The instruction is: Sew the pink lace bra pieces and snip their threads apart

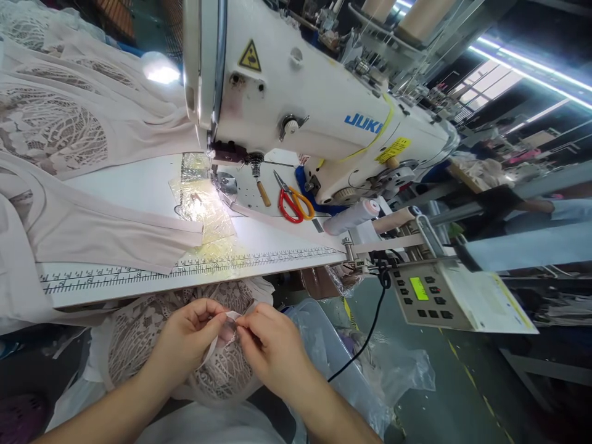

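Below the table's front edge, my left hand (187,338) and my right hand (271,345) meet, both pinching a narrow pale pink strap (230,319). The strap belongs to a pink lace garment (217,370) lying in my lap. Fingers of both hands are closed on the strap end. Above them stands a white Juki sewing machine (314,105) on a white table (139,185) with a printed ruler (185,268) along its front edge.
Pink lace garments (55,135) are piled on the table's left. Red and orange scissors (292,202) and a small screwdriver (263,192) lie by the needle plate. A control panel (428,296) hangs at right, with its black cable (365,339) over plastic bags (351,364).
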Demonstrator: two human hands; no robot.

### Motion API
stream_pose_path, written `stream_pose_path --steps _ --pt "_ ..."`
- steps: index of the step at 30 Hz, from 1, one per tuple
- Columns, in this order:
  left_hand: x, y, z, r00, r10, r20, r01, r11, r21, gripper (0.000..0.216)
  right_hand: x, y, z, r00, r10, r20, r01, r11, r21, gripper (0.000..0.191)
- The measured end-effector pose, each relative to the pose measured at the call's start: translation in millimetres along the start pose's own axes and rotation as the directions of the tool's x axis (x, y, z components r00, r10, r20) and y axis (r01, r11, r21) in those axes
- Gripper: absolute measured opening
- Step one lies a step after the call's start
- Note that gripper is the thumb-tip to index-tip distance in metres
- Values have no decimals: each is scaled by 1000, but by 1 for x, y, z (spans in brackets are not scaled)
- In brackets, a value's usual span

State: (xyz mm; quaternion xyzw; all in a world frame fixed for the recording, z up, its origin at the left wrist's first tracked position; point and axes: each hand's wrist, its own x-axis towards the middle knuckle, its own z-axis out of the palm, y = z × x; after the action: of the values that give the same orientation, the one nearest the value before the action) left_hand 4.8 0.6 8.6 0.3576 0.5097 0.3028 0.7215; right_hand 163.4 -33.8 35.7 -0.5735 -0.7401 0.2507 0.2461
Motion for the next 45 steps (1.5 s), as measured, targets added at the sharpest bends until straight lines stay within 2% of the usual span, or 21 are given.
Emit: stream_pose_path --steps 13,20,24,31,35,40,43,45 --pt "-1 1 2 999 47 4 -47 999 22 20 -2 -1 -1 1000 5 8 -5 1000 -17 21" --pt "-3 -3 0 983 183 17 -183 972 149 14 -1 -2 -3 1000 -20 18 20 999 -33 21" --pt "-5 -1 1 953 304 7 -299 932 206 10 -1 -3 -3 1000 -24 10 24 999 -27 20" --pt "-7 -2 2 902 431 -14 -407 862 303 10 0 -6 -1 999 -29 -19 28 998 -55 20" --pt "-8 1 2 904 427 -19 -402 865 301 10 1 -7 -5 999 -36 -26 36 999 -21 20" --pt "-9 3 2 918 396 2 -382 884 271 10 3 -7 -13 999 -29 19 29 999 31 19" --pt "-10 4 2 906 423 28 -410 858 309 11 4 -7 -11 1000 -25 3 25 998 63 15" --pt "-10 5 3 882 471 37 -452 818 355 12 4 -8 -7 999 4 -35 -1 996 90 9"
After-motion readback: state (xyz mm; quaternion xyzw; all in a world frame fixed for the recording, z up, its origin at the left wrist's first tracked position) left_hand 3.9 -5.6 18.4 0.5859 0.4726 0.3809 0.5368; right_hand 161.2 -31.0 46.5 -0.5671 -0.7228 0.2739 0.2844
